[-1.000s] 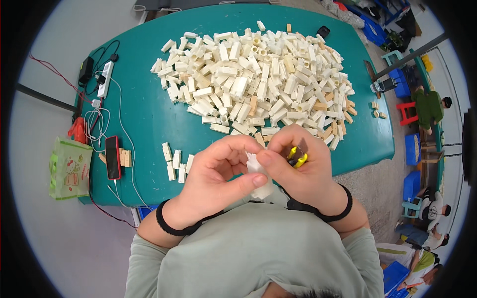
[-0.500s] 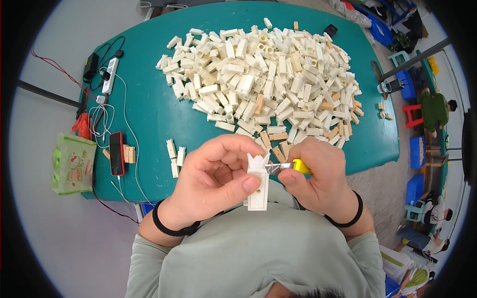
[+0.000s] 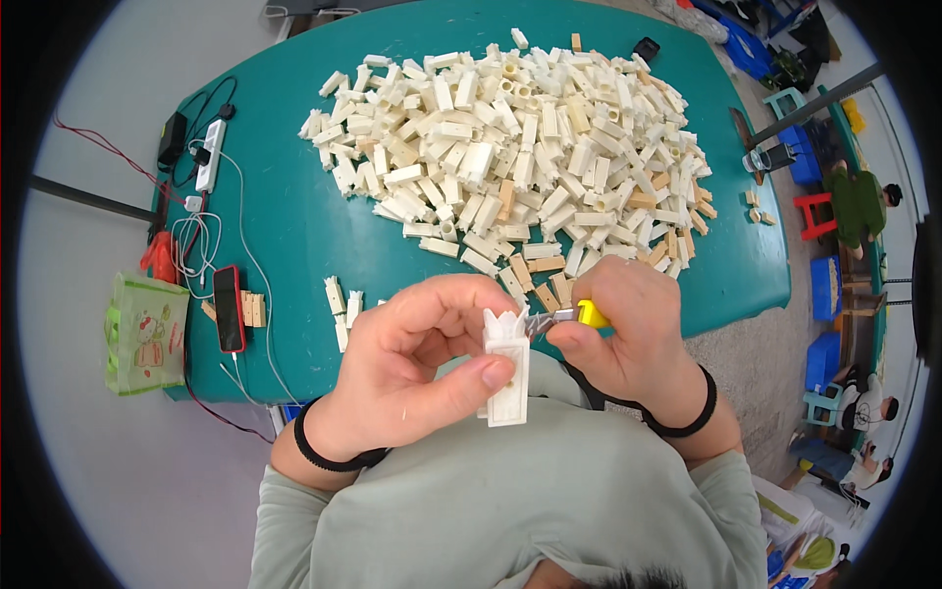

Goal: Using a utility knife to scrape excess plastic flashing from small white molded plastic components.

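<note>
Between the thumb and fingers of my left hand (image 3: 417, 378) is a white rectangular block (image 3: 507, 385) with a jagged, crown-like top end. It stands upright in front of my chest. My right hand (image 3: 633, 329) is closed around a yellow utility knife (image 3: 592, 313). Its metal blade points left and meets the right side of the jagged end, or lies just behind it; I cannot tell which. Beyond my hands a large heap of similar off-white and tan blocks (image 3: 481, 162) covers much of the green table (image 3: 280, 196).
A few separate white blocks (image 3: 341, 307) lie left of my left hand. Farther left are a red-edged phone (image 3: 229, 309) on tan blocks, a power strip (image 3: 209, 157) with cables, and a green-white bag (image 3: 147, 334). People and blue bins (image 3: 824, 290) are off to the right.
The view has shifted slightly. My left hand has tilted the block a little, and the knife's blade sits a bit closer to its jagged end. Both grips stay the same.
</note>
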`<act>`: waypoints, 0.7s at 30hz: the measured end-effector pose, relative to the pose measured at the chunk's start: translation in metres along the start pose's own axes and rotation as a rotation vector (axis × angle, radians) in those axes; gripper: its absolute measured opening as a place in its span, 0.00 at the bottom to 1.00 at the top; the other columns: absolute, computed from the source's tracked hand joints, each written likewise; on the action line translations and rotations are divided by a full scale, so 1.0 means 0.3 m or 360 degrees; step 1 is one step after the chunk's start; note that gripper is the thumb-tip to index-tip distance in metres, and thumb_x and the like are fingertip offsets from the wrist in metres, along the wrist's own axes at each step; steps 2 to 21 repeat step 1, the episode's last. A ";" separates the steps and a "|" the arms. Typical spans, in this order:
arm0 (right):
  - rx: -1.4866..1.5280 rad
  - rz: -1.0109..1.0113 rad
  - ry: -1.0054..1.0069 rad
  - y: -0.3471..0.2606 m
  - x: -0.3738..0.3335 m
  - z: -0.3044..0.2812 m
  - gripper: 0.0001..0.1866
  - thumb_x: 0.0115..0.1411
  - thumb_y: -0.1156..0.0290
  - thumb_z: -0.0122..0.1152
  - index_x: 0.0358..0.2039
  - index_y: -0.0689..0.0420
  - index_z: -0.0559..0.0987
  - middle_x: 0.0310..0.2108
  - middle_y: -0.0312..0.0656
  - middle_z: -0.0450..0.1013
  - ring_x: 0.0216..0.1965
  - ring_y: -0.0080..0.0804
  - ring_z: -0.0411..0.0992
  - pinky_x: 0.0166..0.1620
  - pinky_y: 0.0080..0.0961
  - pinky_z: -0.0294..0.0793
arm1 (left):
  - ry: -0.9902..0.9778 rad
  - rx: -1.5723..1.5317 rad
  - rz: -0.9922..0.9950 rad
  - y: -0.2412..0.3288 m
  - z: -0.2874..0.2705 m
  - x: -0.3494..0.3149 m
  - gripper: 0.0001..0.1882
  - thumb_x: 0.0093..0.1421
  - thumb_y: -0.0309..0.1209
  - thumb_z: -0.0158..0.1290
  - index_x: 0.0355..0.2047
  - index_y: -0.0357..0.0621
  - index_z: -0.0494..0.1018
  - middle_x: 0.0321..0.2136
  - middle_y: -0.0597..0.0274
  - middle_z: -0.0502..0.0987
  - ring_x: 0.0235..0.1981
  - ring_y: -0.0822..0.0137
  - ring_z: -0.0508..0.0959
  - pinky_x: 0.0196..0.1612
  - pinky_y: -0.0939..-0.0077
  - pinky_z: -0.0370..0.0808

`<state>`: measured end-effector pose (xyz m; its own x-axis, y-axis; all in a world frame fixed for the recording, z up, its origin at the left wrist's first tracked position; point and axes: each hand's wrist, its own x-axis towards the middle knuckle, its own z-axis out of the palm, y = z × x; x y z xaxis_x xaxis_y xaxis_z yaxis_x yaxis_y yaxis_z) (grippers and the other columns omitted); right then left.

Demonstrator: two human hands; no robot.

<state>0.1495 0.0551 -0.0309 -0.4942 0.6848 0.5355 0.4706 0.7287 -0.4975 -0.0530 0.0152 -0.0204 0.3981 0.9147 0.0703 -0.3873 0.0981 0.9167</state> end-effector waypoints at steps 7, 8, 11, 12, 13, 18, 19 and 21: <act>-0.0005 0.0004 0.0002 0.002 -0.001 -0.003 0.19 0.49 0.55 0.60 0.17 0.56 0.66 0.11 0.35 0.59 0.11 0.30 0.58 0.14 0.23 0.54 | -0.0040 0.0056 0.0018 0.001 -0.005 0.003 0.18 0.51 0.18 0.51 0.44 0.35 0.64 0.36 0.61 0.70 0.35 0.74 0.71 0.40 0.80 0.69; -0.0005 0.0004 0.0002 0.002 -0.001 -0.003 0.19 0.49 0.55 0.60 0.17 0.56 0.66 0.11 0.35 0.59 0.11 0.30 0.58 0.14 0.23 0.54 | -0.0040 0.0056 0.0018 0.001 -0.005 0.003 0.18 0.51 0.18 0.51 0.44 0.35 0.64 0.36 0.61 0.70 0.35 0.74 0.71 0.40 0.80 0.69; -0.0005 0.0004 0.0002 0.002 -0.001 -0.003 0.19 0.49 0.55 0.60 0.17 0.56 0.66 0.11 0.35 0.59 0.11 0.30 0.58 0.14 0.23 0.54 | -0.0040 0.0056 0.0018 0.001 -0.005 0.003 0.18 0.51 0.18 0.51 0.44 0.35 0.64 0.36 0.61 0.70 0.35 0.74 0.71 0.40 0.80 0.69; -0.0005 0.0004 0.0002 0.002 -0.001 -0.003 0.19 0.49 0.55 0.60 0.17 0.56 0.66 0.11 0.35 0.59 0.11 0.30 0.58 0.14 0.23 0.54 | -0.0040 0.0056 0.0018 0.001 -0.005 0.003 0.18 0.51 0.18 0.51 0.44 0.35 0.64 0.36 0.61 0.70 0.35 0.74 0.71 0.40 0.80 0.69; -0.0005 0.0004 0.0002 0.002 -0.001 -0.003 0.19 0.49 0.55 0.60 0.17 0.56 0.66 0.11 0.35 0.59 0.11 0.30 0.58 0.14 0.23 0.54 | -0.0040 0.0056 0.0018 0.001 -0.005 0.003 0.18 0.51 0.18 0.51 0.44 0.35 0.64 0.36 0.61 0.70 0.35 0.74 0.71 0.40 0.80 0.69; -0.0005 0.0004 0.0002 0.002 -0.001 -0.003 0.19 0.49 0.55 0.60 0.17 0.56 0.66 0.11 0.35 0.59 0.11 0.30 0.58 0.14 0.23 0.54 | -0.0040 0.0056 0.0018 0.001 -0.005 0.003 0.18 0.51 0.18 0.51 0.44 0.35 0.64 0.36 0.61 0.70 0.35 0.74 0.71 0.40 0.80 0.69; -0.0005 0.0004 0.0002 0.002 -0.001 -0.003 0.19 0.49 0.55 0.60 0.17 0.56 0.66 0.11 0.35 0.59 0.11 0.30 0.58 0.14 0.23 0.54 | -0.0040 0.0056 0.0018 0.001 -0.005 0.003 0.18 0.51 0.18 0.51 0.44 0.35 0.64 0.36 0.61 0.70 0.35 0.74 0.71 0.40 0.80 0.69; -0.0005 0.0004 0.0002 0.002 -0.001 -0.003 0.19 0.49 0.55 0.60 0.17 0.56 0.66 0.11 0.35 0.59 0.11 0.30 0.58 0.14 0.23 0.54 | -0.0040 0.0056 0.0018 0.001 -0.005 0.003 0.18 0.51 0.18 0.51 0.44 0.35 0.64 0.36 0.61 0.70 0.35 0.74 0.71 0.40 0.80 0.69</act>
